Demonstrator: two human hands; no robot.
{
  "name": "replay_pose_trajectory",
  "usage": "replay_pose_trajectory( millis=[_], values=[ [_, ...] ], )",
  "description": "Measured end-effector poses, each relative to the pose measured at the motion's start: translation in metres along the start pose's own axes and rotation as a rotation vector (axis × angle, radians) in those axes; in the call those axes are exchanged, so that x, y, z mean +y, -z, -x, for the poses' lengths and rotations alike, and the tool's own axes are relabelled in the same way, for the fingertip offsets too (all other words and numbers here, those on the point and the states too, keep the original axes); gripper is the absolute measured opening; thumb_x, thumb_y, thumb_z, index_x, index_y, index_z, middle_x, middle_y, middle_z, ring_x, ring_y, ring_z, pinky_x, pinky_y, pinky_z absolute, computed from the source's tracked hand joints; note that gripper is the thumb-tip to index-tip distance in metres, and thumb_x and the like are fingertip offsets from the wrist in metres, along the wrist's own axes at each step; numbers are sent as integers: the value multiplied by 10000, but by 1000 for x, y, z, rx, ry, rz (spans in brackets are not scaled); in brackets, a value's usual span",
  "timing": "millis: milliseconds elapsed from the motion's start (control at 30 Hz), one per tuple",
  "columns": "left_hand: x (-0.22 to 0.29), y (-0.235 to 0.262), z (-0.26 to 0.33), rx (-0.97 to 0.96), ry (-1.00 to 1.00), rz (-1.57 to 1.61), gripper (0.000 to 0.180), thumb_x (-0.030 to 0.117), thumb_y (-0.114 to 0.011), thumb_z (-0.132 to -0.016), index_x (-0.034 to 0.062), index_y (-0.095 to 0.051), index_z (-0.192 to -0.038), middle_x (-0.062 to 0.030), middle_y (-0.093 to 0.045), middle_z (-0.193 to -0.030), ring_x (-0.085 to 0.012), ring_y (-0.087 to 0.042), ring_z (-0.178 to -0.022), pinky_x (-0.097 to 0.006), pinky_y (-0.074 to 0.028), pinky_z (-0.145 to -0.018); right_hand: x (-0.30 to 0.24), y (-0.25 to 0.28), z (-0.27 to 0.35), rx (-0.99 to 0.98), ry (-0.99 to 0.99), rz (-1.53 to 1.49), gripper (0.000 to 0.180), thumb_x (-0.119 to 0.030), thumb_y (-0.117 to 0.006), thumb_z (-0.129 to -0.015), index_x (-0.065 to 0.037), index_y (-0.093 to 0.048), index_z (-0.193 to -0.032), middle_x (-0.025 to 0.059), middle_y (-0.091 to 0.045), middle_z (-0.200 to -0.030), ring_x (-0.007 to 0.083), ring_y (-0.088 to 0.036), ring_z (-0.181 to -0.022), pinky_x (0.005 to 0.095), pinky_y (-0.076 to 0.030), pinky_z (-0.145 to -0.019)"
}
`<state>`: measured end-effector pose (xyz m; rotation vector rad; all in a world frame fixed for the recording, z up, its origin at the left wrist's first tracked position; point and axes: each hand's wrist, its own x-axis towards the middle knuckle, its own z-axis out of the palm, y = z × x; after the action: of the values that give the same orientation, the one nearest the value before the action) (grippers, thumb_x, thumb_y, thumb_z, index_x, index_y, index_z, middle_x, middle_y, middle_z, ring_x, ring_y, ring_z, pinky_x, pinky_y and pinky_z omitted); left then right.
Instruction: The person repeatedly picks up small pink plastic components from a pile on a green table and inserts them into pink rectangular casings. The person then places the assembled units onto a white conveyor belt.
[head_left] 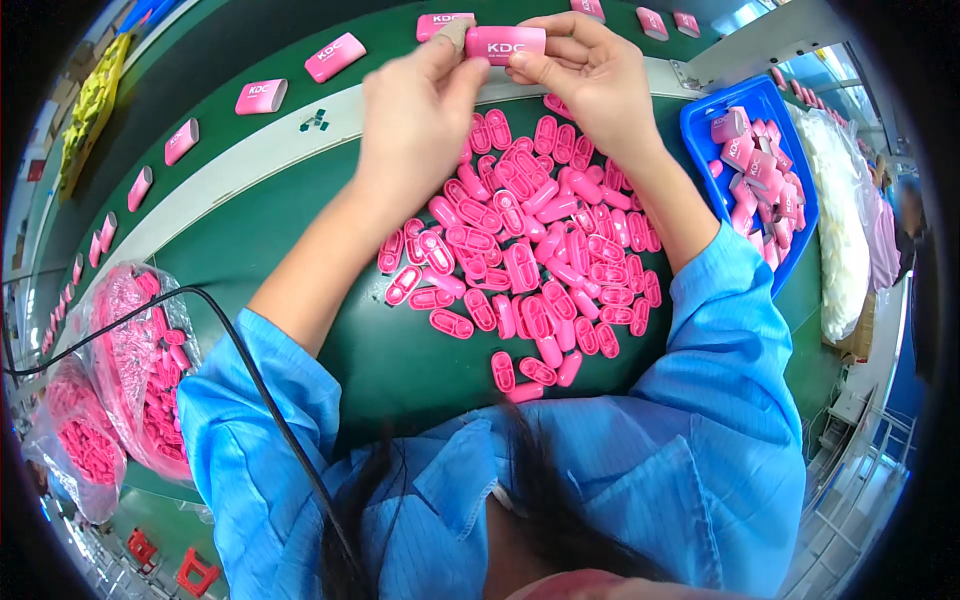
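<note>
Up at the far side of the green table, both my hands hold one glossy pink, flat casing [505,45] with white print between them. My left hand [420,115] pinches its left end, with a beige covering on one fingertip. My right hand [590,85] grips the right end between thumb and fingers. Below my wrists lies a wide heap of small pink oval end caps [520,255], many with their hollow side up. A few of these caps sit apart, close to my body.
Beyond a pale rail [225,195], similar pink casings [335,58] lie spaced along a green belt. A blue bin [700,125] at the right holds more casings. Clear bags [140,350] of pink caps lie at the left, where a black cable [235,335] crosses my arm.
</note>
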<state>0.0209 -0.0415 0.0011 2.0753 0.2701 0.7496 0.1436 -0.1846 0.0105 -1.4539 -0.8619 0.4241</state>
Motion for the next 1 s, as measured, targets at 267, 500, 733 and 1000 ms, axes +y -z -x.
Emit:
replay_pose_trajectory(
  millis=[267,500,733,1000],
  values=[
    [-9,-6,2,158,-359,-255,534,37,-589,-949,-97,-438,-1444,-311,-694,-1126,-423,-697,-1064,-406,-572,-920,-1,1,-17,77,75,218,240,-33,-720,-942,58,-641,-1150,91,-753,-954,126,-717,-841,271,-586,-739],
    [4,58,4,-174,-30,-444,351,246,-796,-870,48,-746,-1156,-138,-726,-996,-214,-691,-786,-341,-549,-717,55,51,-81,12,-157,367,272,-142,-684,-963,60,-685,-1145,107,-741,-919,172,-680,-701,308,-539,-646],
    [1,52,30,-217,-108,-453,299,226,-813,-858,33,-753,-1078,-131,-745,-955,-252,-692,-753,-357,-563,-708,66,98,-111,220,209,1281,342,-296,-657,-953,-9,-737,-1120,216,-694,-1104,416,-657,-1088,473,-521,-951],
    [9,40,10,-195,201,-28,264,226,-735,-969,35,-680,-1142,-77,-747,-848,-156,-702,-667,-284,-563,-621,15,61,-60,91,-125,307,248,-115,-739,-941,6,-627,-1126,148,-727,-904,197,-709,-761,303,-573,-671]
  ],
)
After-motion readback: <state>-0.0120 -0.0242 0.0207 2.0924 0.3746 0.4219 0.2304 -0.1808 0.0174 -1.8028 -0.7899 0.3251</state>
